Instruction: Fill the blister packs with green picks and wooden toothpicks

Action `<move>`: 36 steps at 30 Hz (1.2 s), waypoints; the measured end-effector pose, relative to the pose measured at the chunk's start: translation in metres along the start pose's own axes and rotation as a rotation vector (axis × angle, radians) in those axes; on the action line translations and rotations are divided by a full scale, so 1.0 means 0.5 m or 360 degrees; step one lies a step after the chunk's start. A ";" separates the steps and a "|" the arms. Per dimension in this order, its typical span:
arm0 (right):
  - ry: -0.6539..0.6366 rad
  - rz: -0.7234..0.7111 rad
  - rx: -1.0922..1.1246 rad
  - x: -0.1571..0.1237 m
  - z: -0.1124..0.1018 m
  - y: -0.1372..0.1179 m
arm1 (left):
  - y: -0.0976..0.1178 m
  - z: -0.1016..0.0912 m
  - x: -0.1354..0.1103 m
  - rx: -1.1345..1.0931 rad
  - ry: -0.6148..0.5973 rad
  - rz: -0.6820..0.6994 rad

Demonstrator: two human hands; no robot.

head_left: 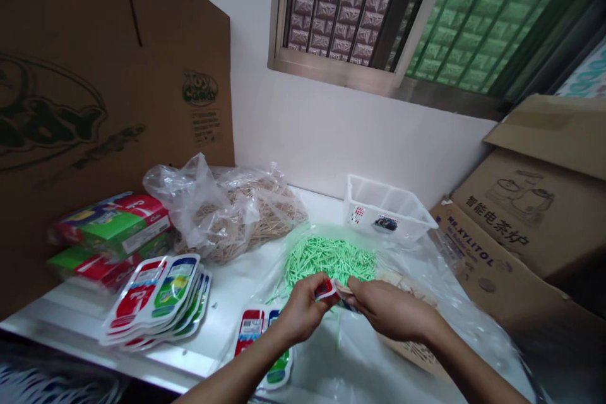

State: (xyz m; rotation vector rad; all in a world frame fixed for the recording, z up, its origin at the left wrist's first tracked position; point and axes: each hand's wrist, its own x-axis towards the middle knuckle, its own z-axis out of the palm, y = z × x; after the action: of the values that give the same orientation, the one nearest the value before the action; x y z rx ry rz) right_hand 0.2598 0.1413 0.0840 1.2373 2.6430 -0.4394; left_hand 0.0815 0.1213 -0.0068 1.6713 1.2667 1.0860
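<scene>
Between my hands is a small red, white and blue packet (327, 290), seen nearly edge-on. My left hand (303, 309) is closed round its red end. My right hand (391, 310) pinches at the other end, where a pale tan strip shows by the thumb; its exact nature is too small to tell. Just behind the hands lies a heap of thin green sticks (329, 259) on clear plastic. Under my left forearm a similar red, blue and green twin packet (250, 326) lies on the table, partly hidden. Tan sticks (411, 350) lie below my right hand.
A stack of twin packets (151, 297) sits at the left, before red and green boxes (118, 224). A clear bag of brown sticks (241, 211) lies behind. A white plastic basket (391, 211) stands by the wall. Cardboard boxes (516, 202) flank the table's right side; another carton (118, 76) rises left.
</scene>
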 end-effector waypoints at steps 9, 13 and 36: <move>-0.0116 0.0021 -0.0285 0.022 -0.005 -0.046 | 0.025 -0.005 -0.023 0.0721 -0.0246 0.0339; -0.0070 -0.0053 -0.0218 0.035 -0.004 -0.046 | 0.035 0.003 -0.026 0.0722 -0.0381 0.0301; 0.0579 -0.0047 0.1730 0.077 0.103 0.010 | -0.037 0.023 -0.025 -0.1169 -0.0254 -0.0445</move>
State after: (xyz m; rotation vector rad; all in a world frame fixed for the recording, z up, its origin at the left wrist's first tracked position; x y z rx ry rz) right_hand 0.2417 0.1541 0.0236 1.6085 2.7092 -1.9981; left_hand 0.0845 0.1124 -0.0300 0.9699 0.8176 1.0467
